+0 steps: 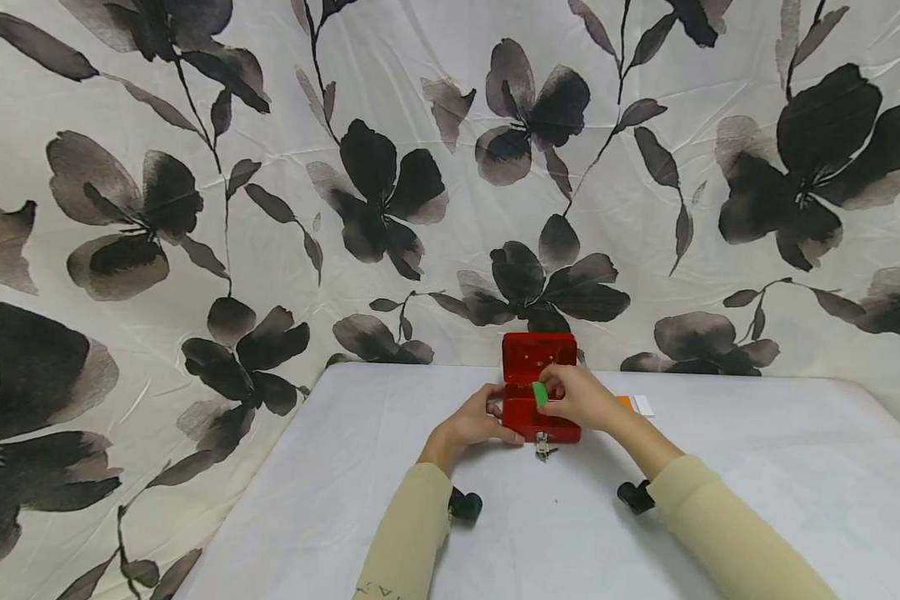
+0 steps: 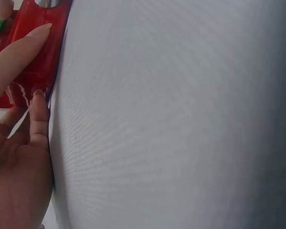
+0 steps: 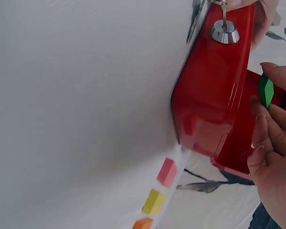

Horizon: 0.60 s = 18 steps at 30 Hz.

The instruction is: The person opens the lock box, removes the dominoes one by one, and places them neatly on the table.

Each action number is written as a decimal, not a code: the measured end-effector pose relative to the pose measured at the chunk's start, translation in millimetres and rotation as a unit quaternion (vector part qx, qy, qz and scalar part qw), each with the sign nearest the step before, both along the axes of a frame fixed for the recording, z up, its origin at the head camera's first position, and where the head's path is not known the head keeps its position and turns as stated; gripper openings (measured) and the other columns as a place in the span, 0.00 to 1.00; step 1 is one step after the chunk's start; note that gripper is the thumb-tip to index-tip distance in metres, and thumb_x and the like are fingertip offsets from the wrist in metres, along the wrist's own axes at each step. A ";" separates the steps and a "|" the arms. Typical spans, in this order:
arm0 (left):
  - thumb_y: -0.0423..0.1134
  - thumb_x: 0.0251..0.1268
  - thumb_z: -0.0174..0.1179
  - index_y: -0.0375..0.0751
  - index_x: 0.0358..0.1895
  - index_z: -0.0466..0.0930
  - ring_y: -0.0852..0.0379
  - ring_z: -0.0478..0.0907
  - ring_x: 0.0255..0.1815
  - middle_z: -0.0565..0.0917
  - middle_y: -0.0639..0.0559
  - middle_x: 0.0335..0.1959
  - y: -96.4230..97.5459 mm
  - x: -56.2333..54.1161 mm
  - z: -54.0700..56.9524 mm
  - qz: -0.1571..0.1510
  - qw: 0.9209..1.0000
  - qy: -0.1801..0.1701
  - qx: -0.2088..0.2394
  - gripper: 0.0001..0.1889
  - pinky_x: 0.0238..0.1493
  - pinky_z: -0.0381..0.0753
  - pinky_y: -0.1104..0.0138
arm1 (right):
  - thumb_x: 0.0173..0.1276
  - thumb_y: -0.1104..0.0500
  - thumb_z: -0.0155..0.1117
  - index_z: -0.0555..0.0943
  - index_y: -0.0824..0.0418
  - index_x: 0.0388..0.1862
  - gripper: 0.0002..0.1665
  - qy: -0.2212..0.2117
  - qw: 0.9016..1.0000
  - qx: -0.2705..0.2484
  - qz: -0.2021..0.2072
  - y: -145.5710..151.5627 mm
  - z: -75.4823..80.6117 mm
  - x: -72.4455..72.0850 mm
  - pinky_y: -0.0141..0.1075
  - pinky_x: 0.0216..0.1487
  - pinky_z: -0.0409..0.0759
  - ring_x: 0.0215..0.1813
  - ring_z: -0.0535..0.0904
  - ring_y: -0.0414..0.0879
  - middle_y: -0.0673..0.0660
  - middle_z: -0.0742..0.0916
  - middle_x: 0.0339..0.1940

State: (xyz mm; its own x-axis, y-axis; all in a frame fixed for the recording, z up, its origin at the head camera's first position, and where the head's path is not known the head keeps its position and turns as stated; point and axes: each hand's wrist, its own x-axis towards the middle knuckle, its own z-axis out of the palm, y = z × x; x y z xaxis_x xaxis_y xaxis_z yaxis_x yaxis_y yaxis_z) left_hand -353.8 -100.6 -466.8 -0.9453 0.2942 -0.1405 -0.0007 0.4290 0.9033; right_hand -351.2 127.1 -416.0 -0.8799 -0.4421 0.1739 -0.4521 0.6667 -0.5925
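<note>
A red cash box [image 1: 542,421] stands on the table with its lid [image 1: 528,354] raised at the back. A key ring [image 1: 543,452] hangs from the silver lock [image 3: 225,32] on its front. My left hand [image 1: 474,418] holds the box by its left end; the thumb lies along the front, and other fingers are at the side. Over the open box, my right hand [image 1: 573,396] pinches a small, thin green slab [image 3: 265,90] between thumb and fingertips. The box's inside is partly hidden behind that hand.
Right of the box, a row of small pink [image 3: 167,172], yellow [image 3: 154,202] and orange pieces [image 3: 143,223] lies along a white strip; the head view shows a white piece [image 1: 643,406] there. A floral cloth [image 1: 390,208] hangs behind the white table [image 1: 757,467].
</note>
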 end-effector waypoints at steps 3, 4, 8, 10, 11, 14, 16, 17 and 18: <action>0.36 0.49 0.81 0.44 0.73 0.65 0.50 0.71 0.50 0.77 0.45 0.45 0.1 -0.3 -0.1 0.000 1.000 0.000 0.002 0.47 0.55 0.76 0.55 | 0.62 0.62 0.77 0.80 0.68 0.55 0.25 0.000 1.000 -0.002 -0.001 5.3 0.1 1.6 0.42 0.47 0.84 0.43 0.80 0.50 0.58 0.87 0.42; 0.36 0.49 0.81 0.44 0.73 0.65 0.50 0.71 0.50 0.77 0.45 0.45 0.2 -0.2 -0.1 0.000 1.000 -0.001 0.002 0.47 0.54 0.76 0.55 | 0.62 0.62 0.77 0.80 0.69 0.55 0.25 0.000 1.000 -0.003 -0.001 7.2 0.1 2.1 0.42 0.48 0.84 0.43 0.80 0.50 0.57 0.87 0.41; 0.36 0.49 0.81 0.45 0.73 0.65 0.50 0.71 0.50 0.77 0.46 0.45 -0.1 -0.8 -0.6 0.001 1.000 -0.001 0.001 0.47 0.54 0.75 0.55 | 0.62 0.63 0.77 0.80 0.70 0.54 0.24 0.001 1.000 -0.003 0.002 14.6 0.0 4.3 0.44 0.49 0.85 0.44 0.81 0.51 0.57 0.87 0.40; 0.36 0.49 0.81 0.45 0.73 0.65 0.49 0.71 0.50 0.77 0.46 0.45 -0.3 -0.7 -0.5 0.001 1.000 0.000 0.003 0.47 0.54 0.75 0.55 | 0.63 0.63 0.77 0.80 0.71 0.54 0.24 0.001 1.000 -0.002 0.003 18.2 0.2 5.0 0.45 0.50 0.85 0.45 0.82 0.52 0.58 0.87 0.40; 0.36 0.48 0.81 0.45 0.73 0.66 0.49 0.71 0.50 0.77 0.46 0.45 -0.4 -0.5 -0.3 0.001 1.000 0.000 0.003 0.47 0.54 0.75 0.55 | 0.63 0.63 0.76 0.80 0.71 0.54 0.24 0.001 1.000 -0.001 0.004 19.9 0.4 5.4 0.45 0.50 0.85 0.45 0.82 0.52 0.57 0.87 0.41; 0.35 0.48 0.81 0.45 0.73 0.66 0.49 0.71 0.50 0.77 0.45 0.45 -0.5 0.2 0.3 0.001 1.000 0.000 0.005 0.47 0.54 0.75 0.55 | 0.63 0.62 0.76 0.80 0.72 0.55 0.25 -0.002 1.000 0.000 0.002 24.6 1.1 6.3 0.45 0.51 0.84 0.45 0.82 0.52 0.57 0.87 0.41; 0.35 0.48 0.81 0.45 0.73 0.66 0.49 0.71 0.50 0.77 0.46 0.45 -0.5 0.4 0.3 0.001 1.000 0.000 0.004 0.47 0.54 0.76 0.55 | 0.62 0.63 0.76 0.80 0.72 0.54 0.25 -0.001 1.000 -0.001 0.001 26.9 1.3 6.6 0.45 0.50 0.84 0.45 0.83 0.52 0.57 0.87 0.40; 0.35 0.48 0.81 0.45 0.73 0.66 0.49 0.71 0.50 0.77 0.46 0.45 -0.4 0.2 0.1 0.002 1.000 0.000 0.003 0.47 0.54 0.76 0.55 | 0.62 0.63 0.76 0.80 0.72 0.54 0.25 0.001 1.000 -0.001 0.001 28.1 1.2 6.7 0.45 0.49 0.84 0.45 0.83 0.53 0.57 0.87 0.40; 0.35 0.48 0.81 0.45 0.73 0.66 0.49 0.71 0.50 0.77 0.46 0.45 -0.3 0.5 0.2 0.002 1.000 0.000 0.003 0.47 0.54 0.76 0.55 | 0.62 0.63 0.77 0.80 0.72 0.54 0.24 0.002 1.000 -0.002 0.002 29.3 1.1 6.9 0.45 0.49 0.84 0.45 0.83 0.53 0.58 0.87 0.40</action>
State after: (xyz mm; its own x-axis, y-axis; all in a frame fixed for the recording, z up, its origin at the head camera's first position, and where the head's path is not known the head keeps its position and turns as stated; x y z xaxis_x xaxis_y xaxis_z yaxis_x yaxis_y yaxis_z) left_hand -353.3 -100.9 -466.5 -0.9467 0.2906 -0.1391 -0.0030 0.4237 0.9058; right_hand -344.3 156.3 -414.9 -0.8775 -0.4444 0.1805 -0.4574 0.6621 -0.5936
